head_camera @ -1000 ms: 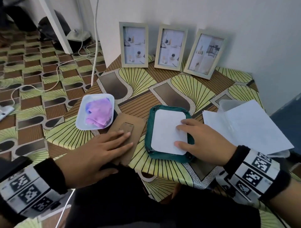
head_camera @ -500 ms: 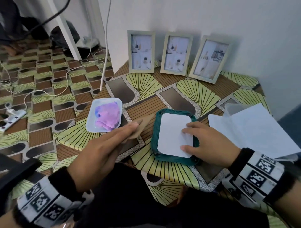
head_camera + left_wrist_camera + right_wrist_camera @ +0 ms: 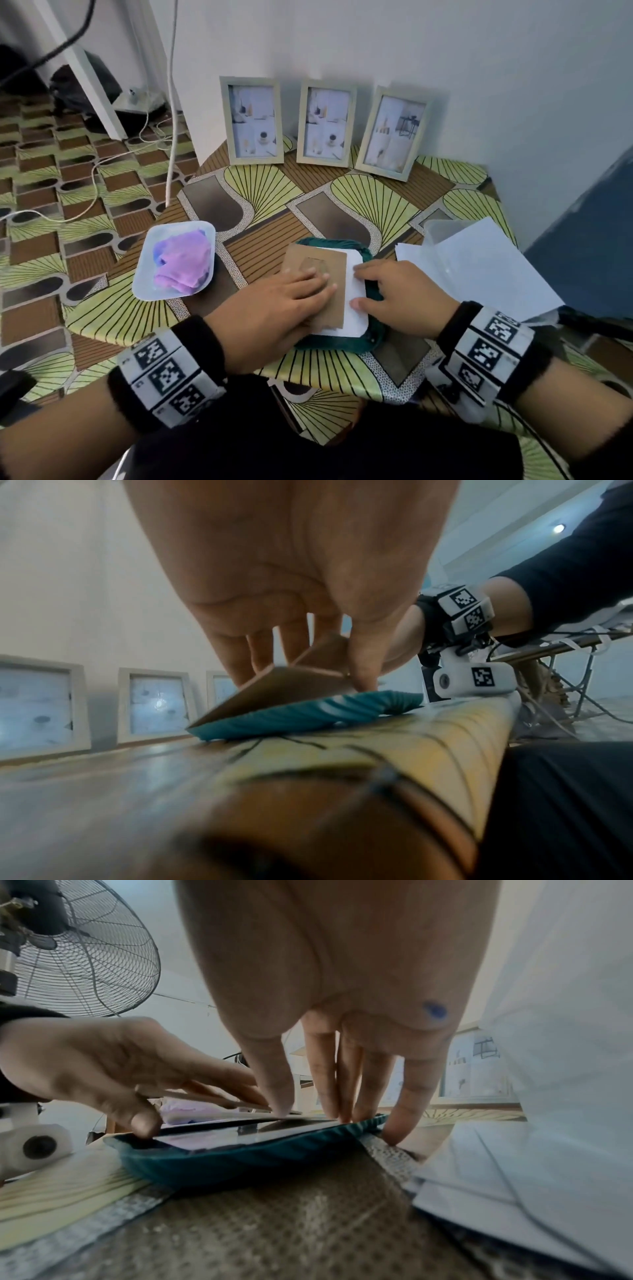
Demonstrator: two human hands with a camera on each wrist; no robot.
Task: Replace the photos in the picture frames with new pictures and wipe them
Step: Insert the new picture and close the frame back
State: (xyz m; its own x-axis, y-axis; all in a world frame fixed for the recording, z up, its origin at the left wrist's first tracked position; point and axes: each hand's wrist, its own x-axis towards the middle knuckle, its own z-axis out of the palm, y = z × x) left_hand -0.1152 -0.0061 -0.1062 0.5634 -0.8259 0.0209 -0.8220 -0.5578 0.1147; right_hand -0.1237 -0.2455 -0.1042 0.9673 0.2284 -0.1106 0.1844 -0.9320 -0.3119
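A teal picture frame lies face down near the table's front edge, with a white photo sheet in its back. My left hand holds a brown cardboard backing board tilted over the sheet's left part, fingers on top and thumb beneath. In the left wrist view the board slopes down onto the frame. My right hand presses straight fingertips on the sheet and the frame's right rim. Three pale frames stand against the wall.
A white tray holding a purple cloth sits left of the teal frame. Loose white sheets lie at the table's right. The patterned table ends just before my lap. Cables run over the floor at left.
My left hand picked the backing board up off the table left of the frame and carried it right, onto the white sheet. The right hand stayed on the sheet.
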